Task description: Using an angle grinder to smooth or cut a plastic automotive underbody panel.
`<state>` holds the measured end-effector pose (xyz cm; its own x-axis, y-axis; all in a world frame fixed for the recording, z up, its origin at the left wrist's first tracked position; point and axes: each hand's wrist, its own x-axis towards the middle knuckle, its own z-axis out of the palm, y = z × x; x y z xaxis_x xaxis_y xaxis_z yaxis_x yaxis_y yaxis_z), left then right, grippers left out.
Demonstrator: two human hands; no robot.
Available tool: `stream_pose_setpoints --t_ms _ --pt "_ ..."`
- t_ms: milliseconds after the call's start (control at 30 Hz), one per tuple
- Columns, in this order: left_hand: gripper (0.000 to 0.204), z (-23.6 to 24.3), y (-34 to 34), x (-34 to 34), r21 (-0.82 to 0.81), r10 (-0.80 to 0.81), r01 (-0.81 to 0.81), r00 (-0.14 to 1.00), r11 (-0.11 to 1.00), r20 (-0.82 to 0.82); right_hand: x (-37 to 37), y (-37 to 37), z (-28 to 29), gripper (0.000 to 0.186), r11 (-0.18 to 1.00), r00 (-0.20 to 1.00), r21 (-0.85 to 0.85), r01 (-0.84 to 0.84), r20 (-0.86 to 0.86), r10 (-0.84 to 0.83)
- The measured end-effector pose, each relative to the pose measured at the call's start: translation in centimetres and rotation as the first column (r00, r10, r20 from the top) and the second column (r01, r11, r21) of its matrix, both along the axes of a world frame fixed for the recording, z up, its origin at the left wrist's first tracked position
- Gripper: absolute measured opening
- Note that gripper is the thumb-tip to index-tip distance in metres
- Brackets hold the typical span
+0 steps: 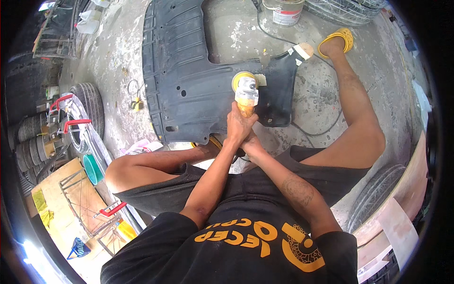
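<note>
Both my hands are closed around an angle grinder (247,97) with a silver head and a yellow-orange body. My left hand (239,122) wraps the body just behind the head. Below it, my right hand (252,143) grips the rear part, mostly hidden by the left hand and wrist. The grinder's round yellowish disc (239,78) is over a large black moulded panel (189,97), beside a small pale patch (260,80) on it. Whether the disc touches the panel, or spins, I cannot tell. Another pale piece (303,50) lies at the panel's right tip.
A dark cable (326,134) loops over the stained concrete floor (118,52). A bucket (285,13) and a tyre (343,10) stand at the far right. On the left are more tyres (92,106), a frame with red handles (78,122) and a green basin (93,169). My legs flank the panel's near side.
</note>
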<state>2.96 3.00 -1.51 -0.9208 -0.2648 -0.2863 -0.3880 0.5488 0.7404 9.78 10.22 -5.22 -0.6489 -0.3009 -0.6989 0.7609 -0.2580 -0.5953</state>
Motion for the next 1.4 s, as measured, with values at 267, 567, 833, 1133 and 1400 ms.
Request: stream_pose_setpoints --t_ms 267,567,833,1133,1400 --pt "0.051 0.6 0.3 -0.3 0.021 -0.016 0.015 1.000 1.000 0.018 -0.2 0.2 0.2 0.070 0.998 0.999 0.044 -0.040 -0.027 0.041" --pt "0.053 0.5 0.5 -0.5 0.021 -0.024 0.024 1.000 1.000 0.019 -0.2 0.3 -1.4 0.080 0.998 0.999 -0.044 -0.038 -0.008 0.037" --pt "0.054 0.7 0.4 -0.4 0.004 -0.040 0.040 0.999 0.999 0.030 0.1 0.1 -0.6 0.066 0.999 1.000 -0.042 -0.009 -0.003 0.009" --pt "0.053 0.6 0.0 -0.3 -0.025 -0.029 0.030 1.000 0.999 0.008 -0.2 0.2 0.5 0.065 0.999 0.999 -0.021 -0.040 0.029 0.041" --pt "0.055 0.3 0.3 -0.5 -0.018 -0.072 0.072 0.997 0.997 0.026 0.4 0.3 -1.0 0.067 0.995 1.000 -0.097 0.023 0.006 -0.022"
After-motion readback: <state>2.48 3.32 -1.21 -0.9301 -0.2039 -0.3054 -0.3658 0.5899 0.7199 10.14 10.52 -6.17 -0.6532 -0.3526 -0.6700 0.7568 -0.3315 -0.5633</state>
